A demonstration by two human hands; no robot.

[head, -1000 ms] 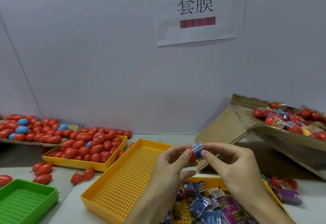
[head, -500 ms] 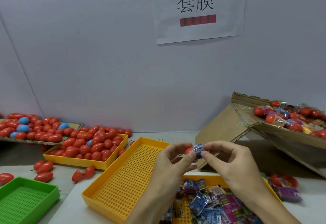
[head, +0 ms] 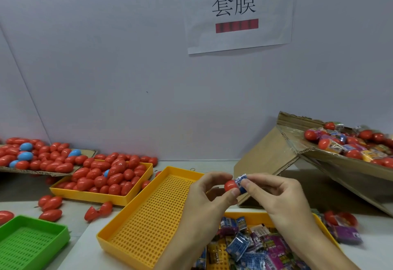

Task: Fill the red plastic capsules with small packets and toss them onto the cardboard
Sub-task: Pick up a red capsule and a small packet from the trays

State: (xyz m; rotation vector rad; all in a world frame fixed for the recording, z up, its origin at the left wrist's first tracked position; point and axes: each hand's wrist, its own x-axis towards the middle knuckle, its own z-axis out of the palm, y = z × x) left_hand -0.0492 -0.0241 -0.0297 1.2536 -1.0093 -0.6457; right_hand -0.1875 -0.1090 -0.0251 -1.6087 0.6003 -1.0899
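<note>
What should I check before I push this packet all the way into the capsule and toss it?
1. Capsule held by the left hand: ok, pinched between thumb and fingers.
2. Packet held by the right hand: ok, pinched at the capsule's mouth.
3. Packet fully inside: not ok, most of it sticks out.
4. Capsule's other half ready: cannot tell, hidden by the hand.
5. Room on the cardboard: ok, the tilted sheet on the right already holds capsules and packets, with bare space.
6. More packets at hand: ok, the tray below the hands holds a pile.
</note>
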